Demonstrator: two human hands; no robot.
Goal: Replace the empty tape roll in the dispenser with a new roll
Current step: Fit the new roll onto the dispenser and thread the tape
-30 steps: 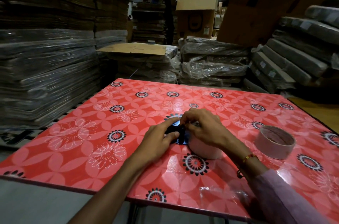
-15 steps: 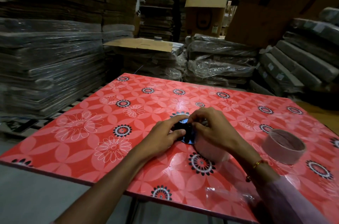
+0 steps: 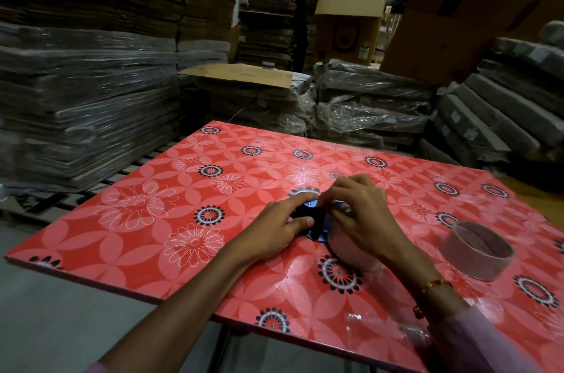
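A small black and blue tape dispenser [image 3: 316, 224] lies on the red flowered table [image 3: 158, 220], mostly hidden under my fingers. My left hand [image 3: 274, 232] grips its black handle part from the left. My right hand [image 3: 360, 217] rests over a pale tape roll [image 3: 351, 253] that sits against the dispenser, with fingertips pinched at the dispenser's top. Whether the roll is seated in the dispenser I cannot tell. An empty cardboard tape core [image 3: 476, 249] stands apart on the table to the right.
A crumpled piece of clear film [image 3: 381, 327] lies near the table's front edge. Stacks of wrapped flat cardboard [image 3: 76, 104] rise to the left and behind, and wrapped bundles [image 3: 503, 116] lean at the right. Floor shows at the lower left.
Both hands stay on the dispenser and roll, with only slight finger shifts. The camera has swung left, so the table and hands appear further right in view.
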